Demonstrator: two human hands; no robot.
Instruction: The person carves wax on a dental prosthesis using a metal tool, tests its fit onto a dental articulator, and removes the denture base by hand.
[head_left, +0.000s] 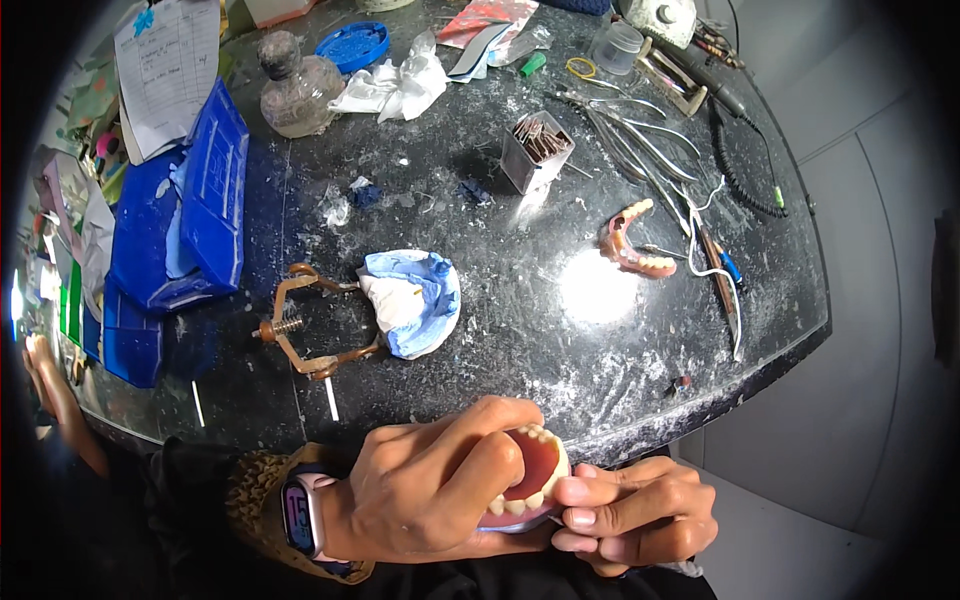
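At the lower middle my left hand [430, 480] grips a denture [540, 455] with cream teeth and a pink base, its index finger bent over the inner curve. My right hand [640, 515] is closed against the denture's right side; a thin sliver shows between its fingertips, and what it holds is mostly hidden. Above them lie a blue and white cast [420, 300] and, at its left, a brass-coloured spring frame [295, 325]. A second denture piece [625, 250] with pink base and teeth rests on the right of the dark, dusty bench [500, 370].
Blue plastic boxes [215, 200] and papers [165, 60] stand left. Behind are a glass flask [300, 100], crumpled tissue [395, 85], a clear box of small pieces [530, 160], pliers [640, 135] and a corded handpiece [730, 100]. Another person's hand [45, 365] is at the far left.
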